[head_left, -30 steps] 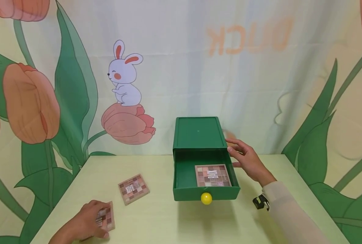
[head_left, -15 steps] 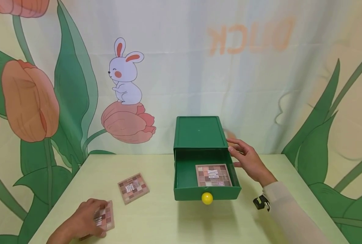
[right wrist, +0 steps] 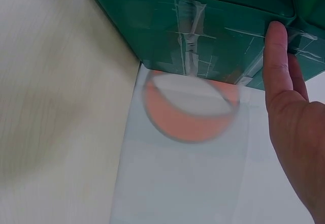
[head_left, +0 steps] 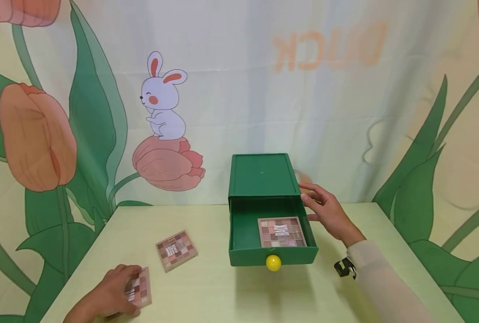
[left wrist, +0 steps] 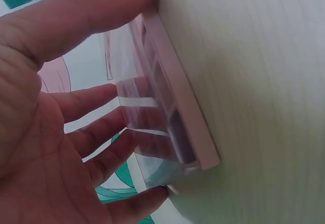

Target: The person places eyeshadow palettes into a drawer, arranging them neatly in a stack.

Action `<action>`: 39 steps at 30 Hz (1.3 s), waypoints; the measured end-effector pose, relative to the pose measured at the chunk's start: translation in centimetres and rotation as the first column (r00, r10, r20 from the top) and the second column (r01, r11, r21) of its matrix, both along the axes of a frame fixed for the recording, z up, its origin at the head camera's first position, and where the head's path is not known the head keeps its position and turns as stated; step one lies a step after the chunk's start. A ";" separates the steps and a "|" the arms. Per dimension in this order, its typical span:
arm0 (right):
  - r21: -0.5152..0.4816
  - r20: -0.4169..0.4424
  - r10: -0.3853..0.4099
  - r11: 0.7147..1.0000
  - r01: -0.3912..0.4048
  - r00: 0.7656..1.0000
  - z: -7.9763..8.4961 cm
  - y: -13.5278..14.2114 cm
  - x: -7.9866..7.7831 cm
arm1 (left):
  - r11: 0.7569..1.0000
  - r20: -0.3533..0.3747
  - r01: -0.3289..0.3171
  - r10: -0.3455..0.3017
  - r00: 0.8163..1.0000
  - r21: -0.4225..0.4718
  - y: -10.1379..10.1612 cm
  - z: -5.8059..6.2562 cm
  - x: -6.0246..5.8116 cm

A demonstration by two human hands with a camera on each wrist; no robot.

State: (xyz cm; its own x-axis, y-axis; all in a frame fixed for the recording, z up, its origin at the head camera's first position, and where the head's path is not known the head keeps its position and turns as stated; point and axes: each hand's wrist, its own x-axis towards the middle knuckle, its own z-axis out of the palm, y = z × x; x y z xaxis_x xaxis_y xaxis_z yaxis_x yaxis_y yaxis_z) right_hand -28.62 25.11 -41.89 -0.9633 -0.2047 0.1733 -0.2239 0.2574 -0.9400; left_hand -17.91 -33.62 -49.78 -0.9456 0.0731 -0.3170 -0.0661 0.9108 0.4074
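Observation:
In the head view my left hand (head_left: 114,291) lies over an eyeshadow palette (head_left: 144,289) at the table's lower left, thumb at its near side and fingers toward its far side. The left wrist view shows the fingertips at the clear lid of that palette (left wrist: 177,102), whose pink edge lies close to the tabletop. My right hand (head_left: 330,213) touches the right side of a green drawer box (head_left: 263,175), its fingers extended. The drawer (head_left: 247,256) is pulled out, with a yellow ball knob (head_left: 273,263). Inside lies another palette (head_left: 271,231), lettered "BACK".
A third palette (head_left: 176,251) lies flat on the pale table (head_left: 199,296), between the left hand and the drawer box. Behind the table hangs a printed curtain (head_left: 239,89). Clear tape (right wrist: 190,36) runs over the green box's side in the right wrist view.
The head view has shifted slightly. Both hands, the palettes and the pulled-out drawer keep their places.

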 end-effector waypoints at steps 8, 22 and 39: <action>0.003 0.011 0.003 1.000 -0.003 1.000 -0.1 0.0 0.0 | 0.998 0.001 0.031 -0.031 1.000 -0.050 0.0 0.0 -0.2; -0.010 0.000 -0.004 1.000 0.004 1.000 -0.8 0.3 0.2 | 0.994 -0.002 0.032 -0.032 0.999 -0.109 0.4 0.1 -0.4; 0.001 -0.007 0.007 1.000 -0.007 1.000 -0.1 0.1 -0.1 | 0.994 -0.040 0.023 -0.027 0.999 -0.103 0.9 1.5 -0.7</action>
